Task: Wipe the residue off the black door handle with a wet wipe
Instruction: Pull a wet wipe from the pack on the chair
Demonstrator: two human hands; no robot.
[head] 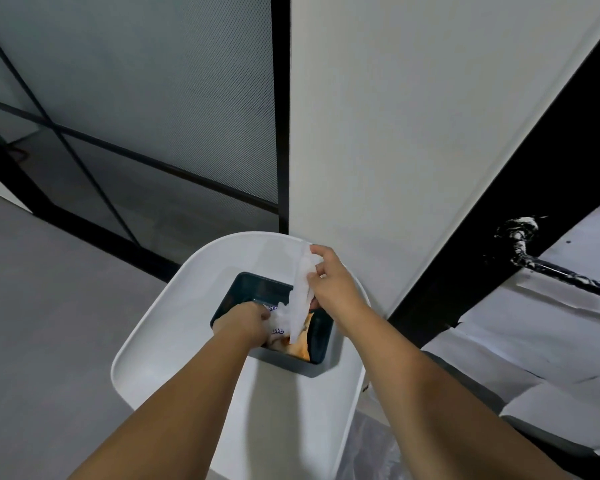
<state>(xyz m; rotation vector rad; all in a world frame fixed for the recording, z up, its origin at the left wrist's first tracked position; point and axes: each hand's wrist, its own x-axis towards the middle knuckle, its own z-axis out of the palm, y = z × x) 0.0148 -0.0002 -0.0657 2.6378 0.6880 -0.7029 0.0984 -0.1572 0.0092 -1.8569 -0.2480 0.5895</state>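
Forearms: both bare, reaching from the bottom edge up toward the middle of the view.
Left hand point(246, 322): down inside the dark tray, fingers point(264, 315) curled onto the wipe packet and holding it in place.
Right hand point(329, 284): raised just above the tray, fingers point(315, 251) and thumb pinching the upper part of the wet wipe.
Wet wipe point(300, 299): white, drawn up in a long crumpled strip; lower end at the packet's opening, upper end in the right hand's pinch.
Wipe packet point(281, 329): white with purple lettering and an orange patch, lying in the tray, partly hidden by the left hand and the strip.
Dark tray point(257, 289): rectangular, dark teal-black, sitting on the white worktop.
White worktop point(194, 306): rounded, with a raised rim, standing against the white wall panel.
Black door handle point(555, 268): lever type, far right, well apart from both hands, smeared with white residue, thickest around its base.
Door point(541, 174): black strip with pale paper sheets taped beside and below the lever.
Glass partition point(136, 98): frosted, black-framed, upper left.
Floor point(49, 323): grey, at left.
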